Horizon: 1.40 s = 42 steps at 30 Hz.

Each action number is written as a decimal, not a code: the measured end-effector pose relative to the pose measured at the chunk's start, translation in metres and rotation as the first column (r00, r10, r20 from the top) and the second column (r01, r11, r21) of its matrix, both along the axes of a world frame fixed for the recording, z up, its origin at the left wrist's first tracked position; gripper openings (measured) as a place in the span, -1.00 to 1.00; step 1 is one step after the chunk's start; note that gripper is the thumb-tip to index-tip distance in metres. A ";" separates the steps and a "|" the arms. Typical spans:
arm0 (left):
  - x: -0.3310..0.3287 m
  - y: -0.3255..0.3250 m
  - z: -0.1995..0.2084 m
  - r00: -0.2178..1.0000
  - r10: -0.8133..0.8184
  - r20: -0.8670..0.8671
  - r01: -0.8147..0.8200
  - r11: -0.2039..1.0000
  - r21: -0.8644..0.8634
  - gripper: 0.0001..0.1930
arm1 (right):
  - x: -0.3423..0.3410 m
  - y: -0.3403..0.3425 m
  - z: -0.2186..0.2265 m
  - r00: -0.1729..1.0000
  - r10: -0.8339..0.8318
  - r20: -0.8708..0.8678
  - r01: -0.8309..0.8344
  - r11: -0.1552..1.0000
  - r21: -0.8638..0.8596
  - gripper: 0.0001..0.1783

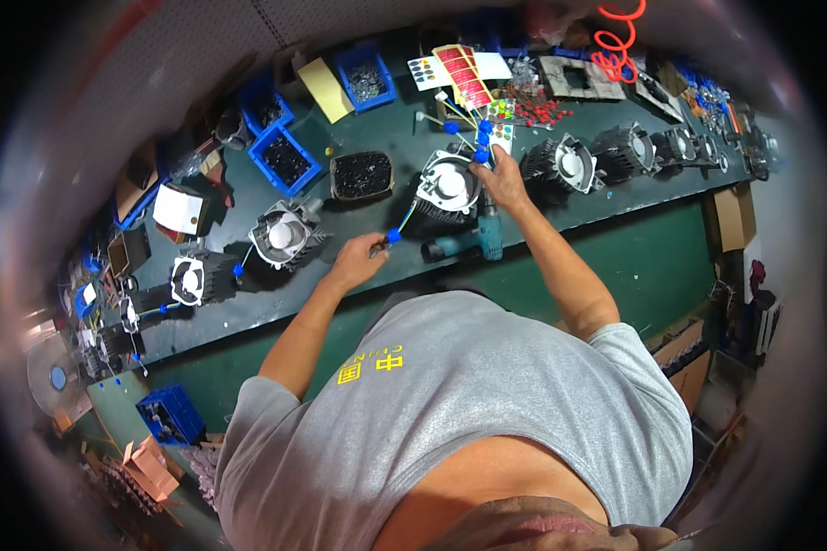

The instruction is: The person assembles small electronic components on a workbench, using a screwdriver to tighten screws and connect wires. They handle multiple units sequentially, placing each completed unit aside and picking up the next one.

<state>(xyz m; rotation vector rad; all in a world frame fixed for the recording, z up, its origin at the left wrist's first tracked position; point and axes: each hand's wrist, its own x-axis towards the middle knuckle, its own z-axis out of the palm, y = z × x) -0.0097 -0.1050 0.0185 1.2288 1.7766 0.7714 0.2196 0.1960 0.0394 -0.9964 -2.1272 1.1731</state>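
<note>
A finned black housing with a silver-white round face (448, 182) sits on the bench between my hands. From its lower left runs a short cable with a blue fitting (393, 236); the fingers of my left hand (356, 261) are closed on the end of it. At the housing's upper right, my right hand (505, 184) is closed around a bundle of cables with blue fittings (483, 138), whose white plugs spread up and left. A teal cordless drill (469, 242) lies just below my right hand, near the bench's front edge.
Similar housings (283, 235) stand in a row to both sides. Behind are a box of small black parts (362, 174), blue bins (285, 160), red label sheets (463, 75) and loose red parts (544, 114). A coiled orange hose (616, 50) hangs at the far right.
</note>
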 end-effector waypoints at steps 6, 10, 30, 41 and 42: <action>-0.011 0.020 0.003 0.977 0.211 -0.025 -0.193 0.933 0.304 -0.63 | 0.013 -0.006 0.035 0.985 -0.140 -0.097 0.136 0.989 -0.051 -0.67; 0.006 0.060 0.069 0.960 0.274 0.053 -0.272 0.873 0.405 -0.63 | 0.024 -0.020 0.080 0.979 -0.189 -0.078 0.149 0.921 -0.359 -0.75; 0.221 0.251 0.202 0.716 -0.228 -0.660 0.582 0.717 0.383 -0.67 | 0.200 0.052 0.111 0.876 0.192 -0.443 -0.481 0.265 -0.836 -0.60; 0.286 0.295 0.219 0.739 -0.185 -0.647 0.525 0.761 0.382 -0.73 | 0.246 0.095 0.098 0.914 -0.101 -0.392 -0.340 0.333 -0.879 -0.75; 0.286 0.295 0.216 0.753 -0.161 -0.638 0.496 0.777 0.389 -0.73 | 0.246 0.103 0.094 0.918 -0.090 -0.387 -0.305 0.468 -0.830 -0.77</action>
